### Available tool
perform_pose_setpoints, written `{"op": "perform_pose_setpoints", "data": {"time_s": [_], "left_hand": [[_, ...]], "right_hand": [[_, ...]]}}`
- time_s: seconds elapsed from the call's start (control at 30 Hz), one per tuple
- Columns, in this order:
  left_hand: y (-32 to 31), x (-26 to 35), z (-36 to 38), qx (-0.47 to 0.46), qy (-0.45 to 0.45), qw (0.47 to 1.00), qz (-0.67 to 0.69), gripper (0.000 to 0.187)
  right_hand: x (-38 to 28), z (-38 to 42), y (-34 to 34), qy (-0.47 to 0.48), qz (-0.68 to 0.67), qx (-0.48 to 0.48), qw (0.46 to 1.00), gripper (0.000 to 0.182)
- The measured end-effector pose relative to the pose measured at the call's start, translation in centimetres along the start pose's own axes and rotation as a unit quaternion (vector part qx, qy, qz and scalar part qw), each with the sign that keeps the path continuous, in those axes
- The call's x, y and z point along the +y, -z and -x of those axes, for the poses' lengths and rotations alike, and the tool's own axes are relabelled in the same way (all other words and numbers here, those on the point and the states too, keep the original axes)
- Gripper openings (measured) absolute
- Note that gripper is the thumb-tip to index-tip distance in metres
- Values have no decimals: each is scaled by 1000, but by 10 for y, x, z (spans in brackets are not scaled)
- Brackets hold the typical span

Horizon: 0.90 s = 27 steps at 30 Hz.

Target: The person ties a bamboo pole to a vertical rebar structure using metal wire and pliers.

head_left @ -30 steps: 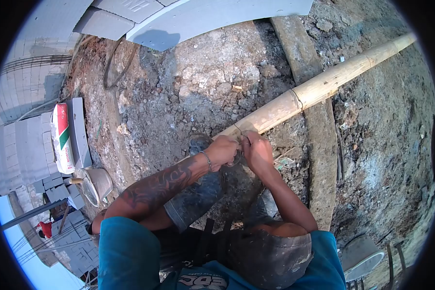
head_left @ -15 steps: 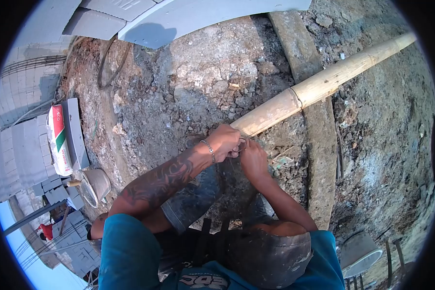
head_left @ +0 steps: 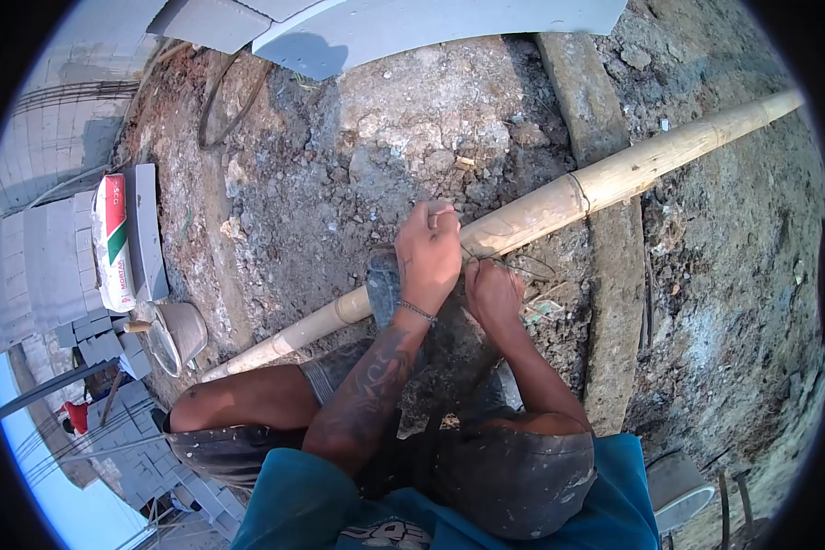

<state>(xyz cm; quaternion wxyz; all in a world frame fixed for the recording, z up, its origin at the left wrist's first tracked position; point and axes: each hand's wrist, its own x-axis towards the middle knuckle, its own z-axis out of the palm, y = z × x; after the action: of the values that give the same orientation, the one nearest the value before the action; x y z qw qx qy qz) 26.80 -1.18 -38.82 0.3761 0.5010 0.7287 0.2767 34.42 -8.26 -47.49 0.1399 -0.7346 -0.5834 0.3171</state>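
A long bamboo pole [head_left: 614, 180] runs diagonally across the rough ground, from the lower left to the upper right. My left hand [head_left: 428, 252], with a bracelet at the wrist, is closed beside the pole with its fingers curled near the top; what it grips is too small to make out. My right hand [head_left: 495, 291] is closed just below the pole, pinching a thin dark wire [head_left: 533, 268] that loops out to its right. The wire lies against the underside of the pole between my hands.
A concrete beam [head_left: 614, 321] passes under the pole on the right. At the left are a mortar bag [head_left: 114, 243], a bucket [head_left: 181, 335] and grey blocks [head_left: 50, 261]. A pale panel [head_left: 412, 26] spans the top; another container [head_left: 678, 490] stands lower right.
My left hand has moved up, apart from my right hand. My left forearm has swung upright, so the pole's lower left part now shows. The view has shifted slightly.
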Motion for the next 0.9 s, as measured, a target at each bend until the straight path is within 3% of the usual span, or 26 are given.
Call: {"op": "perform_pose_setpoints", "data": {"time_s": [0.07, 0.1, 0.13, 0.17, 0.2, 0.23, 0.27, 0.3, 0.33, 0.37, 0.4, 0.43, 0.47, 0.5, 0.53, 0.57, 0.6, 0.63, 0.67, 0.7, 0.73, 0.77, 0.8, 0.83, 0.9], "left_hand": [[-14, -46, 49, 24, 51, 993, 100, 18], [-20, -58, 72, 44, 100, 990, 88, 18], [-22, -72, 86, 29, 125, 988, 85, 16], [-25, -84, 89, 28, 130, 987, 87, 16], [-30, -96, 90, -3, 270, 920, 284, 19], [-34, -109, 88, -34, 389, 796, 463, 22], [-36, -125, 85, -126, 393, 727, 549, 28], [-50, -151, 76, -129, 392, 727, 549, 28], [-72, -180, 66, -237, 270, 591, 723, 31], [-88, -193, 61, -326, 133, 407, 843, 36], [-83, -171, 58, -184, 336, 604, 699, 41], [-73, -128, 57, -230, 306, 590, 710, 45], [-74, -131, 54, -217, 282, 626, 694, 45], [-72, -127, 55, -218, 272, 636, 688, 39], [-71, -141, 56, -226, 283, 619, 697, 33], [-68, -158, 55, -240, 299, 629, 676, 27], [-67, -160, 49, -359, 297, 470, 749, 24], [-65, -155, 46, -408, 290, 383, 776, 23], [-62, -150, 44, -459, 284, 297, 787, 22], [-56, -131, 50, -366, 312, 521, 706, 20], [-54, -121, 56, -244, 318, 710, 579, 19], [-55, -124, 57, -238, 317, 714, 578, 19], [-57, -131, 58, -228, 301, 746, 548, 18], [-58, -133, 56, -218, 281, 776, 521, 17], [-56, -120, 59, -191, 272, 777, 534, 16]], "right_hand": [[6, -2, -1, 8, 1, 3, 1000, 28], [11, -4, -1, -130, -326, -98, 931, 27], [13, -5, -2, -253, -607, -182, 731, 27], [17, -4, -6, -256, -603, -183, 733, 27], [22, -6, -11, -315, -718, -215, 582, 27], [25, -8, -14, -360, -804, -240, 408, 27], [21, -7, -11, -367, -836, -230, 337, 26], [18, -7, -13, -364, -837, -229, 338, 26], [19, -8, -17, -351, -855, -236, 302, 25], [26, -5, -23, -339, -871, -239, 264, 23], [33, -7, -30, -378, -867, -215, 244, 24], [39, -10, -37, -415, -862, -188, 224, 25], [18, -10, -12, -435, -836, -130, 309, 25], [39, -12, -36, -388, -848, -272, 238, 18], [35, -10, -36, -408, -836, -208, 301, 13], [42, -3, -16, -409, -840, -185, 303, 13], [36, 6, 9, -390, -807, -211, 390, 16], [23, 13, 31, -367, -766, -241, 471, 25], [23, 20, 61, -317, -698, -215, 606, 26], [39, 28, 90, -258, -610, -186, 726, 28], [67, 29, 108, -180, -506, -17, 843, 27], [105, 23, 119, -153, -343, 210, 903, 23], [152, 16, 138, -183, -173, 290, 923, 23], [202, 14, 144, -179, -29, 298, 937, 27], [278, 17, 131, -180, 69, 145, 970, 34]]}}
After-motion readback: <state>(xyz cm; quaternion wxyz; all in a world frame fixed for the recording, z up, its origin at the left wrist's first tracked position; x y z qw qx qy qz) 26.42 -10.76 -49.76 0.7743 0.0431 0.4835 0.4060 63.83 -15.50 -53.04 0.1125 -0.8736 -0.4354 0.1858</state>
